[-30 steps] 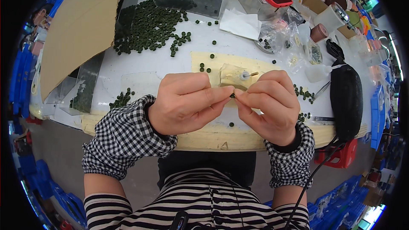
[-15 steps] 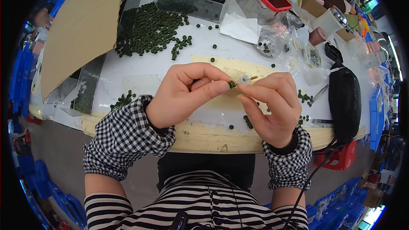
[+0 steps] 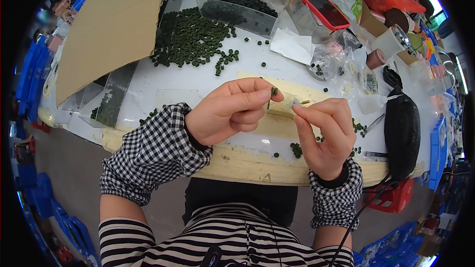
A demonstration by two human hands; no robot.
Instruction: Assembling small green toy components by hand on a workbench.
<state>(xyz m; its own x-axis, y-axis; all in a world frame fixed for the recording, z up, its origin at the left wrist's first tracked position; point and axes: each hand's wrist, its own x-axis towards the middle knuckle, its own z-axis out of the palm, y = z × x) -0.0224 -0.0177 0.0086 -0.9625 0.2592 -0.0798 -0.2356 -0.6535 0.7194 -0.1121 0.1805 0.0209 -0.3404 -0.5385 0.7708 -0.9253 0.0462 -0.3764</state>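
Between thumb and forefinger, my left hand (image 3: 230, 105) pinches a small dark green cylindrical piece (image 3: 274, 90), its other fingers curled in. A thin dark strand seems to hang below the piece. My right hand (image 3: 326, 128) is closed, thumb and forefinger tips close together; whatever they hold is too small to make out. Those tips are at a small pale nozzle-like thing with a brass-coloured stem (image 3: 305, 102), over a yellowish board (image 3: 247, 131); I cannot tell if they touch it. A loose pile of similar green pieces (image 3: 190, 39) lies beyond my left hand.
A clear bin of dark pieces (image 3: 242, 12) stands at the back, with a cardboard sheet (image 3: 109, 29) at left. Behind are a white tissue (image 3: 292, 45) and a red-cased phone (image 3: 319, 4). A black pouch (image 3: 402, 133) and tweezers (image 3: 377, 122) are at right.
My hands have drawn apart; the green piece stays in the left. My right fingertips have moved right to the brass-stemmed thing. The whole view has shifted slightly.
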